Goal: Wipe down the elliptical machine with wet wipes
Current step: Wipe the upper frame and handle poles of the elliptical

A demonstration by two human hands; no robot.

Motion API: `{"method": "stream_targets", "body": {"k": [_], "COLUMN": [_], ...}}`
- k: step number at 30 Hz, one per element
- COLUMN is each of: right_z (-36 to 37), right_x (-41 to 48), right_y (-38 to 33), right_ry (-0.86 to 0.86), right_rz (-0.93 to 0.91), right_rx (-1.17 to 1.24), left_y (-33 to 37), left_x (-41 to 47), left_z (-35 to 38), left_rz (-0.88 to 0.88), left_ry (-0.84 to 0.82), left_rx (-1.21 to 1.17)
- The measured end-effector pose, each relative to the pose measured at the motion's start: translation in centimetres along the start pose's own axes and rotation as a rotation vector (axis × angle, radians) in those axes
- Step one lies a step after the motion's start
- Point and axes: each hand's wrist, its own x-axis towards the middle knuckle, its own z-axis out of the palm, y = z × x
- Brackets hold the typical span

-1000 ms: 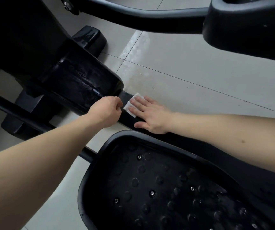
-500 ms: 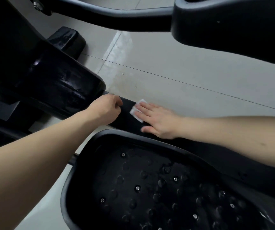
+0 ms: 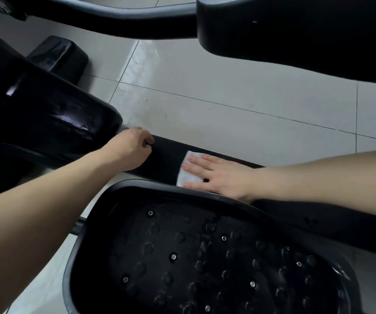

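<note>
A black elliptical machine fills the view. Its low black rail (image 3: pixel 166 155) runs from the glossy housing (image 3: pixel 53 123) toward the right. My right hand (image 3: pixel 218 175) lies flat with straight fingers on a white wet wipe (image 3: pixel 188 175), pressing it onto the rail. My left hand (image 3: pixel 130 148) has its fingers curled round the rail's far edge beside the housing; what lies under the fingers is hidden. The studded black foot pedal (image 3: pixel 205 257) sits just below both hands.
A second pedal (image 3: pixel 295 35) and its arm (image 3: pixel 114 17) hang overhead at the top. A black base foot (image 3: pixel 58 57) stands on the pale tiled floor (image 3: pixel 227 91) at upper left. A thin bar (image 3: pixel 78 227) passes under the near pedal.
My right hand has slid the wipe to the right along the rail, away from my left hand. The left hand stays by the housing. The view has shifted.
</note>
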Motion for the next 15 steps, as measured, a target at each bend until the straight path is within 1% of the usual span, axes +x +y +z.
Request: {"method": "stream_targets", "body": {"k": [3,5,7,12,15], "right_z": [0.3,0.2,0.4,0.0,-0.6], "right_x": [5.0,5.0,1.9,-10.3,-12.1], "right_y": [-0.4,-0.4,-0.3,-0.5,-0.4], "right_ry": [0.039,0.064,0.053,-0.097,-0.134], "right_rz": [-0.006,-0.012,-0.01,0.081,0.114], "right_rx": [-0.088,-0.097,-0.052,0.103,0.13], "left_y": [0.4,0.7,1.1,2.5,4.2], "left_x": [0.1,0.4,0.7,1.8,2.1], "left_z": [-0.3,-0.7,-1.1,-1.3,-1.5], "left_rz": [0.002,0.005,0.0,0.004,0.031], "left_ry": [-0.011,-0.031,-0.057,-0.094,-0.137], "left_rx": [0.022,0.041,0.052,0.054,0.037]}}
